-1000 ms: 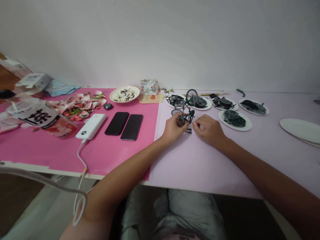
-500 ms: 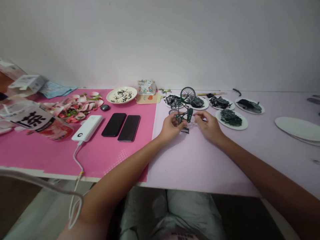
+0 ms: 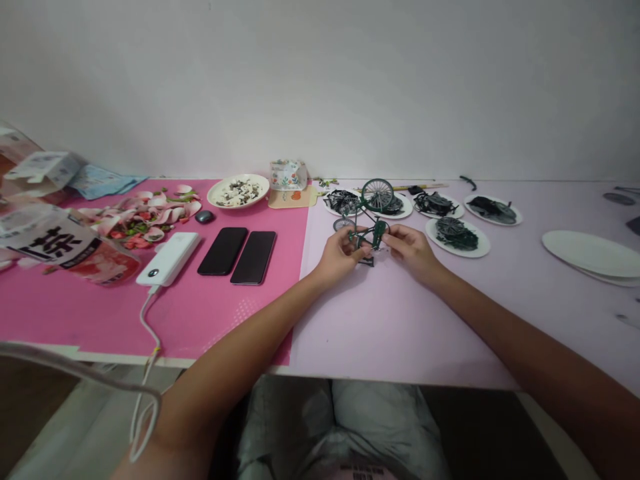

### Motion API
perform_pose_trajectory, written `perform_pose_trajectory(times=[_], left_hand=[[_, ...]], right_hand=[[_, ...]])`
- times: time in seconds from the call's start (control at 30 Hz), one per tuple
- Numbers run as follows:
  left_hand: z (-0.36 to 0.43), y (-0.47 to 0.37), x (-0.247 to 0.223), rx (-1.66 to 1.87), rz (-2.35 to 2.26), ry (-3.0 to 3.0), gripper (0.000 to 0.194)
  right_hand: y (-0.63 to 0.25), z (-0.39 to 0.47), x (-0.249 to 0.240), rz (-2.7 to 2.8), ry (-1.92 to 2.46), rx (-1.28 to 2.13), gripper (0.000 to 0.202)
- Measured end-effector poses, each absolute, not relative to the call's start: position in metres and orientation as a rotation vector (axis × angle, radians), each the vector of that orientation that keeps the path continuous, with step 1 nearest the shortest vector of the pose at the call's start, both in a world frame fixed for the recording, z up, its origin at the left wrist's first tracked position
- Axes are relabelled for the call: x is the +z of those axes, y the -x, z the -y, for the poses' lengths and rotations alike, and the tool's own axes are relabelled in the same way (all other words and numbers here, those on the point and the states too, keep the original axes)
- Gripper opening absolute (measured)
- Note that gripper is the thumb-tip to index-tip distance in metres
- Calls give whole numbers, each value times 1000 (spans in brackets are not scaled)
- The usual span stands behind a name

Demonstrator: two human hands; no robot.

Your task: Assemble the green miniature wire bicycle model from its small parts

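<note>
A dark green model bicycle (image 3: 379,230), with one spoked wheel uppermost, is held above the lilac half of the table. My left hand (image 3: 343,255) is closed around the frame from the left, thumb and fingers pinching it low down. My right hand (image 3: 409,248) is closed in a pinch against the bicycle's right side, by the crank and chain guard. Whatever sits between those right fingertips is too small to make out. Just under the left fingers shows a small dark frame-like part (image 3: 367,262). The second wheel (image 3: 344,224) is partly hidden behind my left hand.
Behind and to the right stand several white plates of dark small parts, one plate (image 3: 484,245) nearest my right hand. Stacked plates (image 3: 590,250) lie far right. On the pink side are two phones (image 3: 254,259), a power bank (image 3: 170,260), a drink bag (image 3: 75,247) and a bowl (image 3: 210,193).
My right hand has moved left, and its fingertips now meet the bicycle's side. My left hand keeps its hold. The whole view has shifted slightly.
</note>
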State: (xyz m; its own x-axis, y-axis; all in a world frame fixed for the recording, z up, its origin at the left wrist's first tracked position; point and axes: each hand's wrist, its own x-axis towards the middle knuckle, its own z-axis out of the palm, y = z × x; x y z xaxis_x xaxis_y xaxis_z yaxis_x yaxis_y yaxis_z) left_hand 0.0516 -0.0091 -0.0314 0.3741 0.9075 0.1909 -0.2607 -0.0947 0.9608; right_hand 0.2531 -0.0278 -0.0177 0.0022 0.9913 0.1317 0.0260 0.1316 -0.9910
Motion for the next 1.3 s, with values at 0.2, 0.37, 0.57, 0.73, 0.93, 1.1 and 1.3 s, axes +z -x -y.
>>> perform_pose_trajectory(times=[0.2,0.37,0.57,0.73,0.93,1.1,1.3], left_hand=[[8,-51,-32,1105,-653,-1312,48],[8,-52,-32,1141,-668,-1308,51],[10,-51,-28,1143,-791,-1408,59],[9,-50,-30,1179,-896,-1496,65],[12,-46,-26,1380,-1103,-1657,42],[19,-43,-12,1385,-997,-1760,24],[26,-46,-9,1279,-925,-1693,23]], right_hand=[[-252,28,-19,1377,1143,1032,41],[-250,28,-17,1413,1159,895,42],[-246,32,-14,1366,1166,769,39],[-245,32,-13,1348,1149,698,37],[-246,33,-18,1423,1160,506,26],[-248,33,-18,1653,1046,169,13],[-246,33,-16,1767,966,15,15]])
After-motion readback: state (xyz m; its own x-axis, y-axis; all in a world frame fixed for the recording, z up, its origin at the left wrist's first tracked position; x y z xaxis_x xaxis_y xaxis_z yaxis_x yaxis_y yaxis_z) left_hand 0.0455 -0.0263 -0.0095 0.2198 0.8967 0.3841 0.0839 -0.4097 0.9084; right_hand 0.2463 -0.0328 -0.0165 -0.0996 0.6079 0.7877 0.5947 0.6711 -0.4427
